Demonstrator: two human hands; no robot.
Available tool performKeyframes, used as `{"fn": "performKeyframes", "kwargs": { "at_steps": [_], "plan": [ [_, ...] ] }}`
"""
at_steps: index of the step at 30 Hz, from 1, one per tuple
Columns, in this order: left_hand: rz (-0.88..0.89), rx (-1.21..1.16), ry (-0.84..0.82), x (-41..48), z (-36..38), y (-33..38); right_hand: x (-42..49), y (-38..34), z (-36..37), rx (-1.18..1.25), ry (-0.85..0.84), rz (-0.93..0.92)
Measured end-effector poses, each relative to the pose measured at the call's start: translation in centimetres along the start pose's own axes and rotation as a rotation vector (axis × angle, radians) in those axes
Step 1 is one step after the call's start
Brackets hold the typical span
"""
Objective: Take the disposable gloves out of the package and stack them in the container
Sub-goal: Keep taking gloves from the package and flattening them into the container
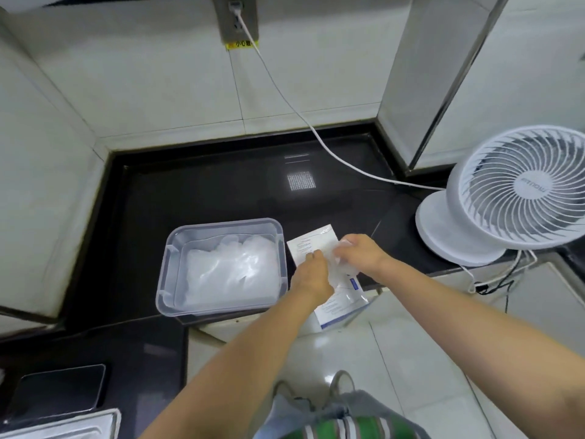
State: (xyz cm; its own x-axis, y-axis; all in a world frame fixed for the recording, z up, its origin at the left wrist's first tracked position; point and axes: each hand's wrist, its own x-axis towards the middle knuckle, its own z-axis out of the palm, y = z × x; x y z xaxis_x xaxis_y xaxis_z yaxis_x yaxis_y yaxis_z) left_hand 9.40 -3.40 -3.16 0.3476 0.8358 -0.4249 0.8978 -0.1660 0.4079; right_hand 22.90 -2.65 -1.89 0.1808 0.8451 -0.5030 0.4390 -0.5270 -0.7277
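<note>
Currently: white printed flat package point(311, 245), lengthwise across worktop's point(205, 191) front edge, gripped by my left hand point(311, 275); right hand point(361, 251) pinches clear glove point(333, 263); translucent plastic container point(221, 224) immediately left.

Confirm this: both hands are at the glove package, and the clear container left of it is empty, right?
Not empty. The head view shows the container already holding a pile of clear gloves. The rest stands: the left hand and right hand are both at the package, right of the container.
</note>
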Motion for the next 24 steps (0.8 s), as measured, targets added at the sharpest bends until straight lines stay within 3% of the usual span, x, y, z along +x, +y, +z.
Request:
{"fn": "performKeyframes", "kwargs": {
  "at_steps": [4,10,14,18,22,24],
  "plan": [
    [-0.026,-0.036,-0.072,0.4,1.7,-0.3,-1.2,0.9,-0.9,0.234,-0.068,0.038],
    [-0.041,-0.083,-0.056,1.0,2.6,-0.5,-1.4,1.1,-3.4,0.715,0.003,0.0],
    [-0.051,-0.196,0.017,1.4,2.0,0.1,-1.5,0.8,-4.6,0.781,-0.032,-0.005],
    [-0.15,-0.54,0.211,2.7,-1.1,0.4,-1.5,0.4,-4.5,0.76,-0.095,-0.015],
    [-0.241,-1.341,0.342,1.4,-5.7,0.3,-1.6,-0.4,-3.8,0.696,-0.163,-0.052],
    [-0.204,-1.489,0.311,0.8,-7.4,-0.7,-1.7,-1.3,-3.3,0.645,-0.189,-0.088]
  ]
}}
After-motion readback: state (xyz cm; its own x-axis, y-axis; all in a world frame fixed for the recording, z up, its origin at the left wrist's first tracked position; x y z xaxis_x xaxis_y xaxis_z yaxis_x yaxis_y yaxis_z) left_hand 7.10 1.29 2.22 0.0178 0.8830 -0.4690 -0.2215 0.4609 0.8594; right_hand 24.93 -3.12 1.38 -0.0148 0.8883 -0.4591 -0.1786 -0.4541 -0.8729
